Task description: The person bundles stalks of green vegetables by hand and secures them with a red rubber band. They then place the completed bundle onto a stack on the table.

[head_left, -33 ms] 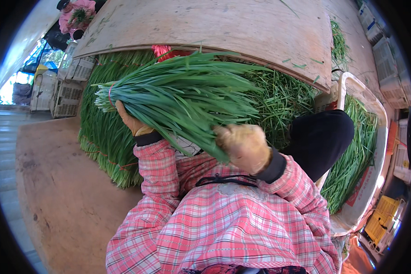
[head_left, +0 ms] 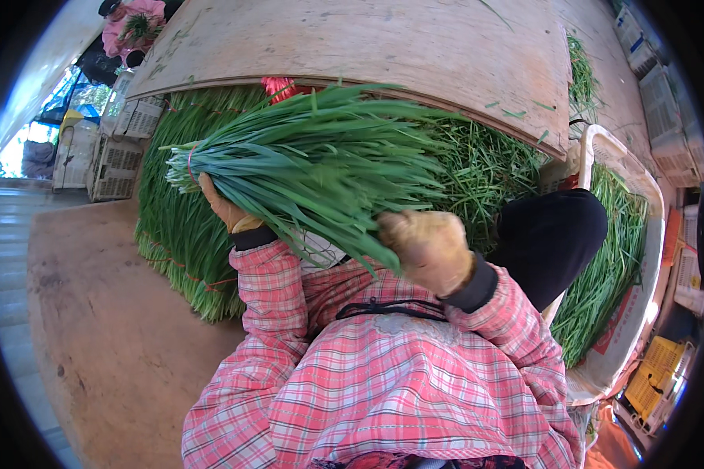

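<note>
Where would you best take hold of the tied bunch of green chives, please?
Probably at the banded root end, from underneath, as the left hand does: the bunch is narrow and tied there. The right hand supports the loose, fanned leaf end.

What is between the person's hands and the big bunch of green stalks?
Nothing visible. Both gloved hands are right on the bundle of green stalks: the left hand holds it near the tied end, and the right hand grips the leafy end.
</note>
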